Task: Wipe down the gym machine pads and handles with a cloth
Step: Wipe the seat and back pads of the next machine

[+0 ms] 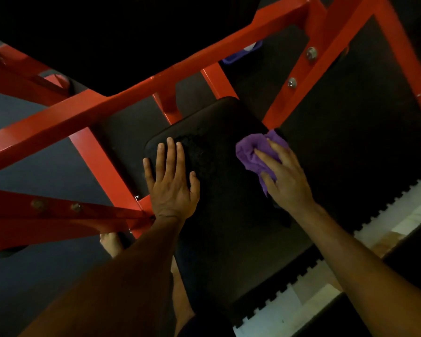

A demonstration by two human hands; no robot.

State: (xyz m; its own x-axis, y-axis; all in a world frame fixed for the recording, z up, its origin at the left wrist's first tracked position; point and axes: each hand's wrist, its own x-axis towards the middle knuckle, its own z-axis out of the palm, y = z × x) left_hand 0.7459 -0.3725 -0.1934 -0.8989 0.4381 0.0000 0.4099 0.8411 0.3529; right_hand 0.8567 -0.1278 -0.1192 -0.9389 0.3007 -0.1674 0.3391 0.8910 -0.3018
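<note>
Two bare hands on a black padded gym-machine seat (pixel 219 147), one flat, one bunching a purple cloth (pixel 258 154).

The left hand (pixel 170 181) lies palm-down on the near-left part of the black pad, its fingers (pixel 171 152) straight and slightly spread, holding nothing; the pad's rounded far-left corner sits just beyond those fingertips. The right hand (pixel 284 173) presses the crumpled purple cloth against the pad's right edge, fingers curled over the bunched fabric so that folds stick out beyond the fingertips and a tail hangs below the thumb. A bare stretch of pad lies between the two hands. The red-painted square-tube steel frame (pixel 131 98) crosses just past the left fingertips, and a bolted red upright (pixel 299 79) rises just beyond the cloth. Dark rubber floor mat with a toothed interlocking edge (pixel 350 242) lies beside the right forearm.
</note>
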